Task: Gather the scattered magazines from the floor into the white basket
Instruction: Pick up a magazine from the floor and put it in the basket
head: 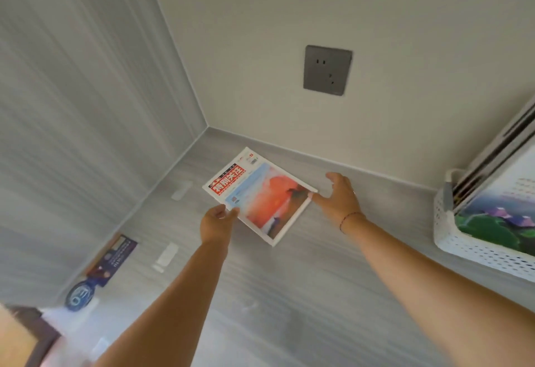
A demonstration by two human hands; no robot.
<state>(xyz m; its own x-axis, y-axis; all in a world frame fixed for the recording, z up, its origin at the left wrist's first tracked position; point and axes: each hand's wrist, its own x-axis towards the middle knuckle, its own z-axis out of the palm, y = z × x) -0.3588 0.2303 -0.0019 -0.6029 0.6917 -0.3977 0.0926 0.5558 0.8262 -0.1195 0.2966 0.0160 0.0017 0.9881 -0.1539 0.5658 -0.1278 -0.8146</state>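
**Both hands on a magazine near the corner, basket waiting at right**

At far left, I see a dark purple magazine (114, 256) lying on the grey floor (289, 294) against the wall, its white print too blurred to read, with a blue round object (79, 297) just below it. Moving right, my left hand (217, 222) pinches the near left edge of a magazine with a red-and-white masthead (257, 196); the large red characters are not legible to me. My right hand (340, 197), fingers spread, touches its right corner; I cannot tell whether it has a firm hold. The magazine sits low, near the corner of the room. On the wall above is a grey power socket (327, 71). At far right stands the white basket (469, 248), already holding magazines upright. I judge this the pick-up step; next calls for carrying the magazine right and slotting it in.
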